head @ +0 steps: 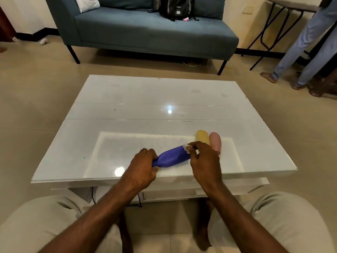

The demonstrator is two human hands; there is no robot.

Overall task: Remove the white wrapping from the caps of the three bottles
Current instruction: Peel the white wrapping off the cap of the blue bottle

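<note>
A purple bottle (172, 157) lies tilted just above the white glass table (145, 106), near its front edge. My left hand (144, 167) grips the bottle's lower end. At the cap end my right hand (202, 157) pinches the white wrapping (187, 148) between thumb and fingers. A yellow bottle (202, 136) and a pink bottle (215, 141) lie side by side just behind my right hand, their near ends hidden by it.
A blue sofa (145, 30) with a black backpack (176, 8) stands beyond the table. Another person's legs (299, 52) are at the far right beside a folding table (284, 8). My knees flank the table's front edge.
</note>
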